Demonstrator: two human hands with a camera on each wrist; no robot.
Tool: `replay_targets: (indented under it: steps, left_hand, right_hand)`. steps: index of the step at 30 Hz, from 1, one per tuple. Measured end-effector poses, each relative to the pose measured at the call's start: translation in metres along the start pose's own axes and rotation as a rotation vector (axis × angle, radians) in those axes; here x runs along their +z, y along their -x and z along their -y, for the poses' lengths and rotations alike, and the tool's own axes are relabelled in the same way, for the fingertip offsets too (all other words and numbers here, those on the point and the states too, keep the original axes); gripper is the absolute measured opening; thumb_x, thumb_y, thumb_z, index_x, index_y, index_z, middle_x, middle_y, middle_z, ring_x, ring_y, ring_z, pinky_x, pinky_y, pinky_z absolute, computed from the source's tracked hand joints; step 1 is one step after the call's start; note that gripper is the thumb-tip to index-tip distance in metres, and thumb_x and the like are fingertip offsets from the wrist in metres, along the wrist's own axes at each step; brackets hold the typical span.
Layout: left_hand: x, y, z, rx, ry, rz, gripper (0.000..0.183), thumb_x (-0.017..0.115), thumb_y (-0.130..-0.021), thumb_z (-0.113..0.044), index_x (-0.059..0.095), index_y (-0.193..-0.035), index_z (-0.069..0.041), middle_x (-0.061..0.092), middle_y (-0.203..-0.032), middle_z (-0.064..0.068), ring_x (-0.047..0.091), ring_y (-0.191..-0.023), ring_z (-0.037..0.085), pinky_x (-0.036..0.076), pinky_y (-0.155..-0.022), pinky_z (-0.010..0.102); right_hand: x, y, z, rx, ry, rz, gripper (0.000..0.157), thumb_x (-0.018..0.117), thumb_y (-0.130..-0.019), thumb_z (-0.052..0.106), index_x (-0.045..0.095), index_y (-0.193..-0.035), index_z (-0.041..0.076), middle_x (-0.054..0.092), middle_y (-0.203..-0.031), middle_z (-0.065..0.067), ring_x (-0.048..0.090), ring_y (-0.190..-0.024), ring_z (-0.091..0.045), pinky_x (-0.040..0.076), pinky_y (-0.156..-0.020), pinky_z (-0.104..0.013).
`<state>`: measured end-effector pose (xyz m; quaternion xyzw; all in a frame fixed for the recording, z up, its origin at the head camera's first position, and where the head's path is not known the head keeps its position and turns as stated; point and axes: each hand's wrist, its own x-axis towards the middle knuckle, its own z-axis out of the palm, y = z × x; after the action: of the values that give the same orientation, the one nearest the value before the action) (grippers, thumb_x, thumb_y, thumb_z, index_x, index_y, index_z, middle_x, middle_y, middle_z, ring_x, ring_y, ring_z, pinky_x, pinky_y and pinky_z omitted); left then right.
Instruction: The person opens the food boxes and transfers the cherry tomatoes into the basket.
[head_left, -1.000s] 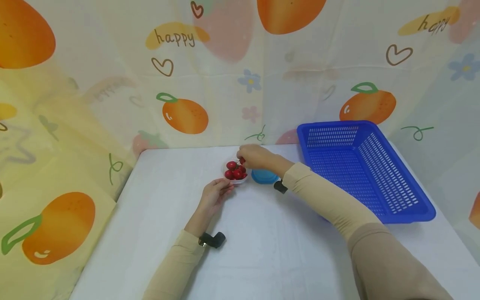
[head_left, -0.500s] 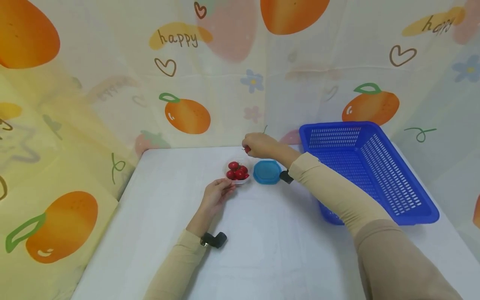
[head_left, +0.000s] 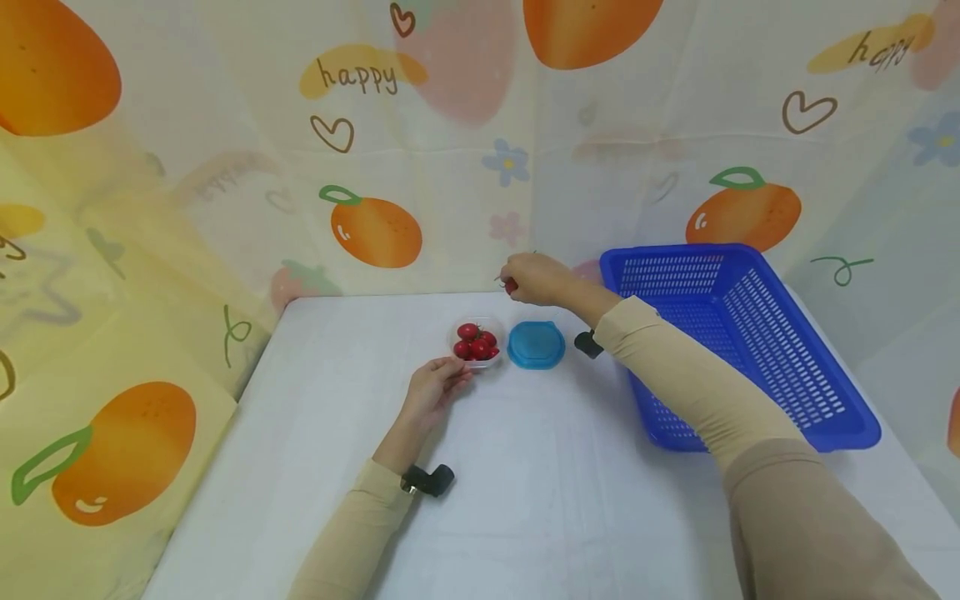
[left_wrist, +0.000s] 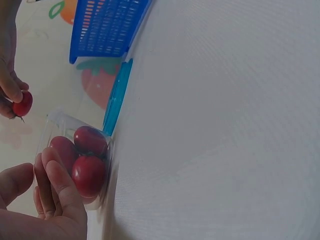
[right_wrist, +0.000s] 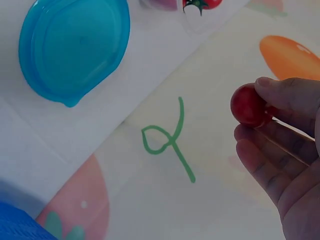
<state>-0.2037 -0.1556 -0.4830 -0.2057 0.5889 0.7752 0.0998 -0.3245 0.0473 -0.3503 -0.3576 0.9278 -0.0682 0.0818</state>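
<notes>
My right hand (head_left: 536, 279) is raised past the table's back edge, pinching a small red cherry tomato (right_wrist: 248, 105) between thumb and fingers. A bit of stem shows on that tomato in the left wrist view. Several more cherry tomatoes (head_left: 476, 343) lie in a small clear plastic container (head_left: 454, 320) on the table. Against the near side of this container rest the fingers of my left hand (head_left: 431, 390); in the left wrist view they overlap its wall, with the thumb set apart from them. Right of the container lies a turquoise lid (head_left: 536, 345).
A large blue plastic basket (head_left: 840, 392) with perforated walls stands on the right of the white-covered table (head_left: 517, 517), partly behind my right forearm. A fruit-patterned cloth (head_left: 450, 217) hangs along the table's back edge.
My right hand has lifted a cherry tomato out of the container and moved up and to the right with it. The turquoise lid is now uncovered. My left hand stays at the container.
</notes>
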Motion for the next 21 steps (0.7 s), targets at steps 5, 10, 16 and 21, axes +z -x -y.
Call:
replay_targets:
  steps: [5,10,16,21]
  left_hand:
    - [0.000,0.002,-0.001,-0.001,0.007,0.007,0.030,0.058,-0.097,-0.012,0.053,-0.123,0.001,0.069,-0.098,0.004,0.068,-0.087,0.010,0.058,-0.082,0.020]
    - [0.000,0.003,-0.001,0.007,0.009,0.012,0.031,0.058,-0.097,-0.012,0.052,-0.124,0.002,0.069,-0.100,0.006,0.068,-0.086,0.010,0.058,-0.082,0.019]
    - [-0.001,0.002,0.000,0.005,0.014,0.014,0.031,0.058,-0.097,-0.012,0.052,-0.124,0.001,0.069,-0.103,0.008,0.068,-0.086,0.011,0.058,-0.083,0.020]
    - [0.000,0.000,0.000,0.001,0.021,0.009,0.030,0.058,-0.097,-0.012,0.053,-0.123,0.001,0.069,-0.103,0.008,0.068,-0.086,0.011,0.058,-0.082,0.020]
  right_hand:
    - [-0.004,0.005,-0.006,0.027,-0.044,-0.018,0.033,0.066,-0.091,0.014,0.064,-0.122,0.002,0.064,-0.115,-0.016,0.060,-0.106,-0.030,0.055,-0.094,-0.039]
    - [-0.008,0.012,-0.013,0.035,-0.089,-0.043,0.034,0.065,-0.092,0.013,0.063,-0.124,0.000,0.063,-0.115,-0.017,0.060,-0.106,-0.030,0.054,-0.094,-0.040]
    - [-0.014,0.019,-0.024,0.076,-0.152,-0.064,0.036,0.065,-0.092,0.012,0.062,-0.125,-0.002,0.063,-0.116,-0.019,0.059,-0.105,-0.031,0.054,-0.094,-0.041]
    - [-0.018,0.023,-0.036,0.078,-0.164,-0.100,0.035,0.065,-0.091,0.010,0.062,-0.123,-0.004,0.064,-0.115,-0.021,0.060,-0.103,-0.032,0.053,-0.093,-0.042]
